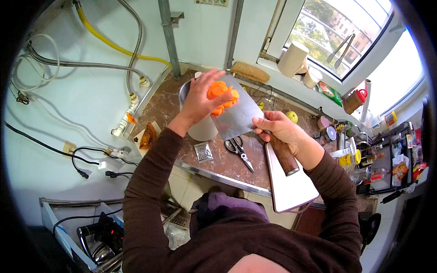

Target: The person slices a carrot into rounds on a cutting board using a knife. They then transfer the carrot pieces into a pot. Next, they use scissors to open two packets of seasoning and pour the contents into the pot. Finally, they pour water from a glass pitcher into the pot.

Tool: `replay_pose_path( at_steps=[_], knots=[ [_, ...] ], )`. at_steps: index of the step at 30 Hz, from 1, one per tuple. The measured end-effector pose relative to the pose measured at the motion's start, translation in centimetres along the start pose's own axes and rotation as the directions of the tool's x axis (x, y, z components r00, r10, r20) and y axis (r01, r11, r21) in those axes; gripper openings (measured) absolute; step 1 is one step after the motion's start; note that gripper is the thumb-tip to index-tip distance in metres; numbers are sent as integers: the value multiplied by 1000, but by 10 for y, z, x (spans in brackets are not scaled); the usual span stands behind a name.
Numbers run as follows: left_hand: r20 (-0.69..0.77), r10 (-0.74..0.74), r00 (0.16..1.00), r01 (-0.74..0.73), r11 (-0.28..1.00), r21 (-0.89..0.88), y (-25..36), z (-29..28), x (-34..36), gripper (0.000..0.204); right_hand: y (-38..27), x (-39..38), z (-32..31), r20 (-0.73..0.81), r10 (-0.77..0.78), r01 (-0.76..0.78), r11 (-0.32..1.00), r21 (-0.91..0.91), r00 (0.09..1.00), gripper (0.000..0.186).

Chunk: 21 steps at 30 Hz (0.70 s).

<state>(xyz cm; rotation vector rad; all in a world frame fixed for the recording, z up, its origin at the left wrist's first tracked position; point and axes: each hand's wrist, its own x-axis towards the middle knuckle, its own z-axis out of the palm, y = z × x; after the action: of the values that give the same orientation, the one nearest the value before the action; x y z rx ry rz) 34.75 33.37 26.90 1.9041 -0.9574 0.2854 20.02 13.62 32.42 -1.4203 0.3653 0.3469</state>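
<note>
My left hand (200, 95) has its fingers apart and curved over orange carrot slices (218, 91), its thumb touching them, on a wide cleaver blade (234, 120). My right hand (284, 129) grips the cleaver where blade meets wooden handle (285, 158), thumb on the steel. Beneath the raised blade and left hand is a pale cylindrical container (200, 132) with a metal rim, its inside mostly hidden. Black-handled scissors (241, 154) and a small clear sachet (203, 152) lie on the brown marbled counter (182, 152). A white cutting board (291, 186) lies under the handle.
A yellow apple (292, 117) sits behind my right hand. A tan sponge (250, 71) and white cups (312, 77) line the back and windowsill (277, 63). Jars and bottles (378, 173) crowd the right. A brown item (147, 136) sits at left, near hoses (109, 50) along the wall.
</note>
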Motion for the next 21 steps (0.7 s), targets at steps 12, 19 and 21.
replay_pose_path(
  at_steps=[12, 19, 21],
  knots=[
    [279, 43, 959, -56, 998, 38, -13, 16, 11, 28, -7, 2, -5, 38, 28, -26, 998, -52, 999, 26],
    [169, -5, 986, -10, 996, 88, -45, 14, 11, 22, -9, -3, -8, 56, 62, -60, 997, -45, 996, 26],
    [161, -26, 987, 4, 991, 132, -51, 12, 12, 21, -14, -9, -7, 41, 78, -75, 994, -78, 996, 25]
  ],
)
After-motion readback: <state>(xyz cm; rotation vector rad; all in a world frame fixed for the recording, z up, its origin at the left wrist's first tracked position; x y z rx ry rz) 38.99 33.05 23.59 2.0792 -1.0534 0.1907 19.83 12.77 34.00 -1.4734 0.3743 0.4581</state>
